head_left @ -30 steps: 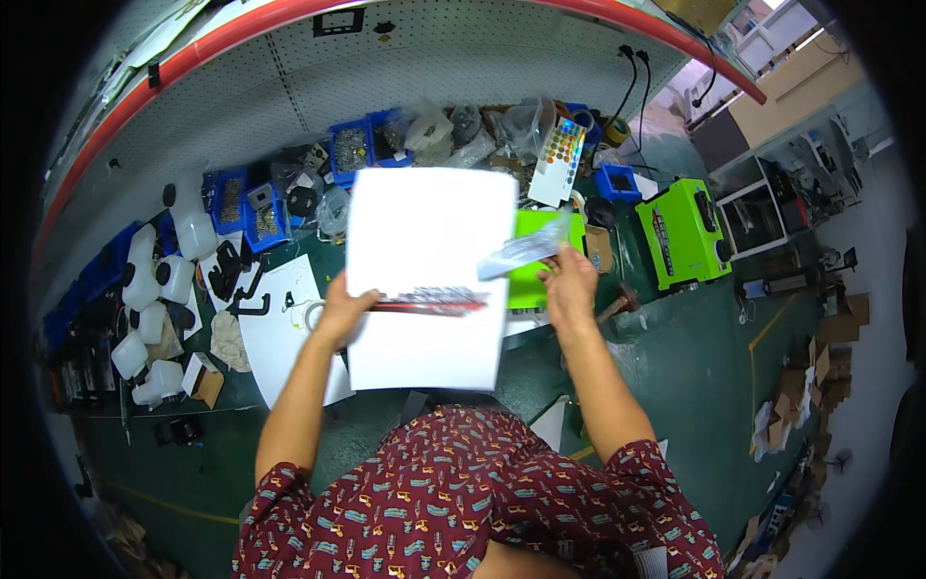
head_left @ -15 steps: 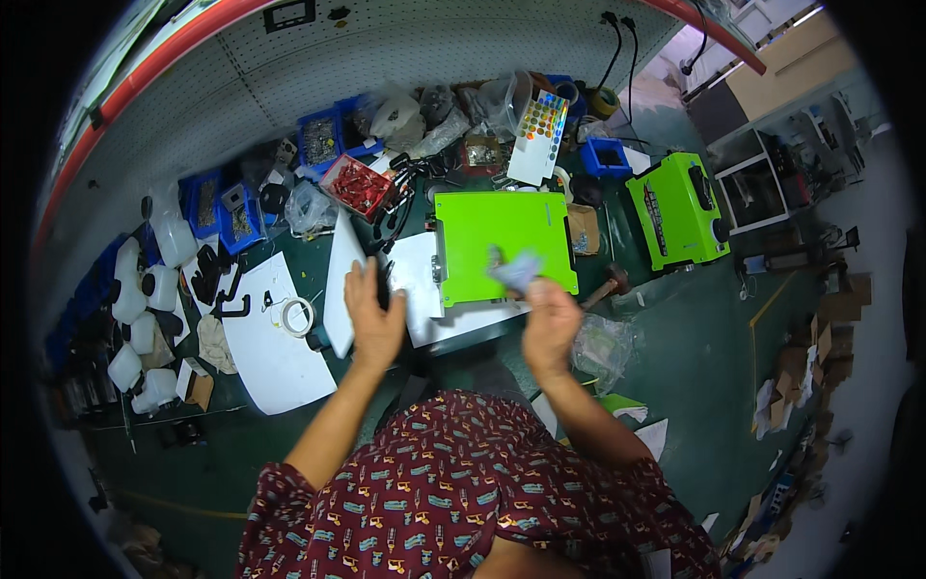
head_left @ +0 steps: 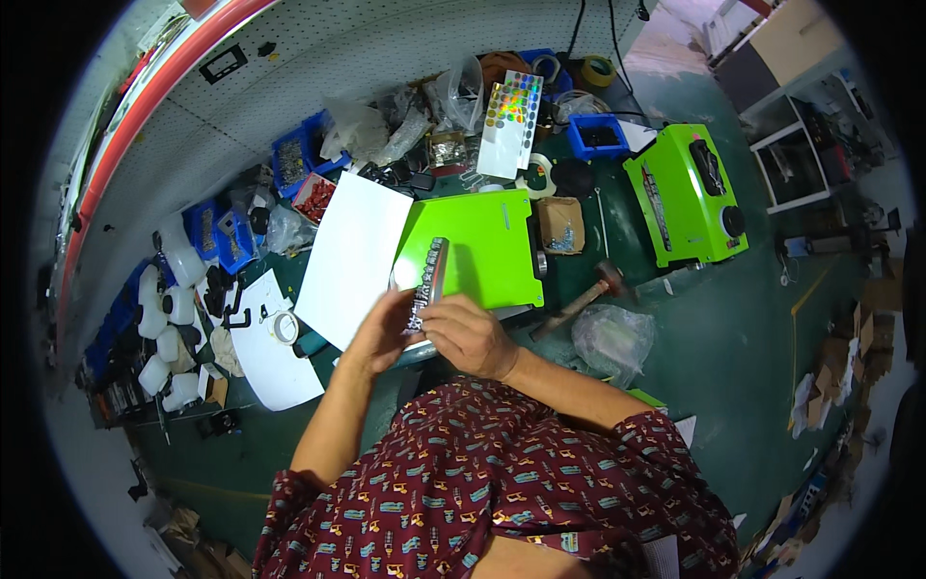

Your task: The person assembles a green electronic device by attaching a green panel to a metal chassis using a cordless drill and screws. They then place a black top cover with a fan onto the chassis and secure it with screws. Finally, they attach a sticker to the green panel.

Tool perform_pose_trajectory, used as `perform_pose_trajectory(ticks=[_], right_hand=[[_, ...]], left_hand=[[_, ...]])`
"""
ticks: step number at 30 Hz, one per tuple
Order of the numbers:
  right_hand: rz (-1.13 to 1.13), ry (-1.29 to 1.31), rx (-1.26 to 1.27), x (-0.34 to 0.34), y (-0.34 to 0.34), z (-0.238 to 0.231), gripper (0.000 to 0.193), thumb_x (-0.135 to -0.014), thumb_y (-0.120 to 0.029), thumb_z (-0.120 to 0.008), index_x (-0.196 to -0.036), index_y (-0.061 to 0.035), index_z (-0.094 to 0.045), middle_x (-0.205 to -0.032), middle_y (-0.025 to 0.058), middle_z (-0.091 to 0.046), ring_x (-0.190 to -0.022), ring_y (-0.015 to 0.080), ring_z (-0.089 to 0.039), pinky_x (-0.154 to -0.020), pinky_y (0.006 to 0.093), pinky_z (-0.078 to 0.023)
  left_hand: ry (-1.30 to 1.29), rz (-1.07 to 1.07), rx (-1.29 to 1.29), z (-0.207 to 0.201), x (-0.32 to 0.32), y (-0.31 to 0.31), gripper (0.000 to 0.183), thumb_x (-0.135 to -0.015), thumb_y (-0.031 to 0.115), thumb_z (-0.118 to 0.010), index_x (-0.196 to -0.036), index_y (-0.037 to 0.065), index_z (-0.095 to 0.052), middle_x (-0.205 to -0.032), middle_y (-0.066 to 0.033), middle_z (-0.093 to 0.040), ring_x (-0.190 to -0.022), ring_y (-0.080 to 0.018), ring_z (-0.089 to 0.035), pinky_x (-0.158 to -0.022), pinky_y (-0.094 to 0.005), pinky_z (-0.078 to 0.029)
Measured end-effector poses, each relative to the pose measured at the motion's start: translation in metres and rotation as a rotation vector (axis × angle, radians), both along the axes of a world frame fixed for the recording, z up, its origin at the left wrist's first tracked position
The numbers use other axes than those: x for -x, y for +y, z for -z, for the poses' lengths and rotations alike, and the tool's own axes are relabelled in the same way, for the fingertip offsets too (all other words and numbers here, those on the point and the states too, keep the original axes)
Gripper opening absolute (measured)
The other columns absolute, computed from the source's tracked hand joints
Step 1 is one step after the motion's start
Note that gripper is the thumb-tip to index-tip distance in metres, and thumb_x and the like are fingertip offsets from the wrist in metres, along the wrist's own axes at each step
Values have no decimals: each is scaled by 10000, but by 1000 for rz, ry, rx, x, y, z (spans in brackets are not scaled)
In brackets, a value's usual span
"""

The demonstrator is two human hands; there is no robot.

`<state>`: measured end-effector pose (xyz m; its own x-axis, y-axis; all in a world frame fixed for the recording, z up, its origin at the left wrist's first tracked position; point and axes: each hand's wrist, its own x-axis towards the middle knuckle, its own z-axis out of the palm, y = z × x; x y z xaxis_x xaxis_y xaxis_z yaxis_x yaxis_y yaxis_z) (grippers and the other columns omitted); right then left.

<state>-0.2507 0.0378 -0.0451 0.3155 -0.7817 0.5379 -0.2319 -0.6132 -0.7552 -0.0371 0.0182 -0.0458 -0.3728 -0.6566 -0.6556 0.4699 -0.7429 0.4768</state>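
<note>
Pinched at its near end by the fingers of our left hand [head_left: 383, 330] and right hand [head_left: 473, 338], the narrow printed label strip [head_left: 432, 272] extends above the near left part of the bright green panel [head_left: 487, 241], right of the white sheet [head_left: 354, 249]. We judge it light, thin and flexible, prone to creasing; we should hold it by the edges.

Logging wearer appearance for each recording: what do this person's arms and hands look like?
The left hand and right hand are bare, without gloves; no watch or cable shows on the forearms. The short sleeves are maroon with a small multicoloured print.
</note>
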Motion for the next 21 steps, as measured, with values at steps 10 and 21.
perform_pose_trajectory(ticks=[10,21], right_hand=[[51,-685,-1254,75,-11,58,426,-957,-279,-766,-1290,-62,-613,-1172,59,-727,-994,191,-705,-818,346,-588],[433,-564,-1141,103,-19,90,214,-958,-73,-730,-1145,25,-692,-967,70,-748,-788,134,-713,-611,253,-555]], left_hand=[[-137,318,231,20,31,-20,279,-988,81,-686,-1256,5,-686,-1041,-36,-748,-873,-104,-688,-824,-268,-577],[-484,641,274,61,-1,-45,162,-934,137,-780,-837,54,-682,-675,23,-616,-565,-65,-537,-509,-257,-434]])
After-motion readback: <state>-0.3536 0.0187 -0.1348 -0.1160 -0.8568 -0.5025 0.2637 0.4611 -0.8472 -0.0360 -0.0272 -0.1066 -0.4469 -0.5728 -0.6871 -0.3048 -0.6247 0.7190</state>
